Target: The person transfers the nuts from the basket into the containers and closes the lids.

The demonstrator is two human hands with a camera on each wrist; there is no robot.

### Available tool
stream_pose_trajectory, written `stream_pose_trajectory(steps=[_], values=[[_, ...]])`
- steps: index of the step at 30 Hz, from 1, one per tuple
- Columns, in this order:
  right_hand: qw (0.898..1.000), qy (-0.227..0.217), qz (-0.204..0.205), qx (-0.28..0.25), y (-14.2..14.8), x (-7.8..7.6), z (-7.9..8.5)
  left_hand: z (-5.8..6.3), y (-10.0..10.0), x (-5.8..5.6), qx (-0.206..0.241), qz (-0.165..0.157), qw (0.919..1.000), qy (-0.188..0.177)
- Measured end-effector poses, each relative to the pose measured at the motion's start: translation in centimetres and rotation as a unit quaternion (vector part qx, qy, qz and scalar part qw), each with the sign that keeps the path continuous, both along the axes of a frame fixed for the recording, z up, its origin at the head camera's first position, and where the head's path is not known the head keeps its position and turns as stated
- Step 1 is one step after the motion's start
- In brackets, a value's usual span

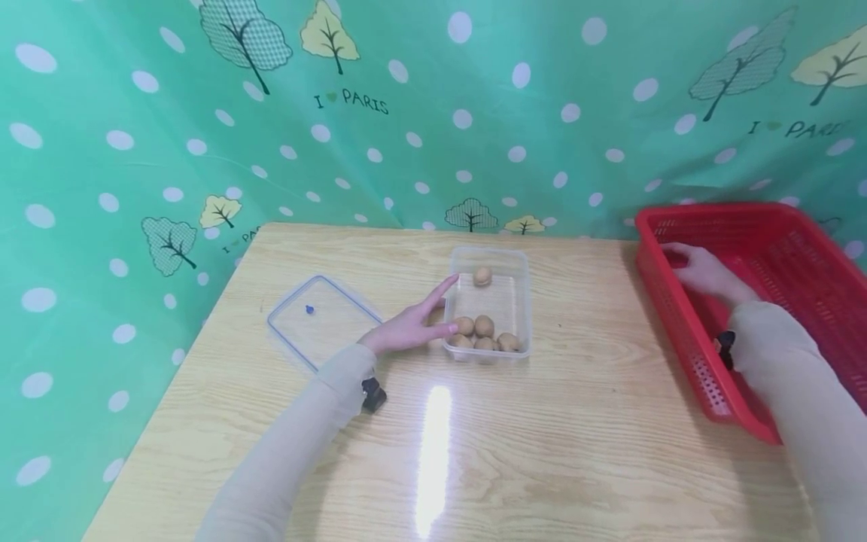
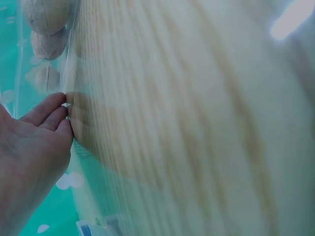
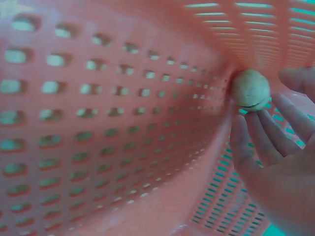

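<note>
A clear plastic container (image 1: 489, 301) on the table holds several walnuts (image 1: 484, 326), most of them along its near side and one near the far side. My left hand (image 1: 415, 324) touches the container's left side with thumb and fingers spread; its fingers (image 2: 49, 110) look fairly straight in the left wrist view. Inside the red basket (image 1: 653, 301), my right hand (image 1: 707, 272) reaches to the far left corner. There a single walnut (image 3: 251, 90) lies against the basket wall, with the right fingertips just under it and the thumb apart from it.
A clear lid with a blue rim (image 1: 318, 278) lies on the table left of the container, a small blue piece (image 1: 309, 309) within its outline. The basket stands along the table's right side. A green patterned cloth (image 1: 420, 113) hangs behind the table.
</note>
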State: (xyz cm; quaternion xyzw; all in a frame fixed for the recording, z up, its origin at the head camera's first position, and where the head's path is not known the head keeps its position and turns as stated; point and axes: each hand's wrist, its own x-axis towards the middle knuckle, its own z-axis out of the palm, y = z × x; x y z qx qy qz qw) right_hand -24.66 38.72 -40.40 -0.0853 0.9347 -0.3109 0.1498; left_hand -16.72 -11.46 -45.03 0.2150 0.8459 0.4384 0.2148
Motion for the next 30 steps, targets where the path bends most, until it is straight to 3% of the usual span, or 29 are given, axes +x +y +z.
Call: stream_pose_trajectory(steps=[4, 15, 26, 30], values=[[1.000, -0.008, -0.009, -0.008, 0.1, 0.1, -0.4, 0.0, 0.0, 0.0, -0.002, -0.003, 1.0000, 0.000], [1.000, 0.022, -0.019, -0.003, 0.4, -0.1, -1.3, 0.1, 0.0, 0.0, 0.000, 0.002, 1.0000, -0.004], [1.000, 0.011, -0.010, 0.011, 0.3, -0.1, -0.8, 0.8, 0.2, 0.2, 0.007, -0.007, 0.9997, 0.023], [0.999, 0.035, -0.015, 0.014, 0.6, 0.0, -0.1, 0.1, 0.1, 0.1, 0.003, 0.003, 0.9994, 0.035]])
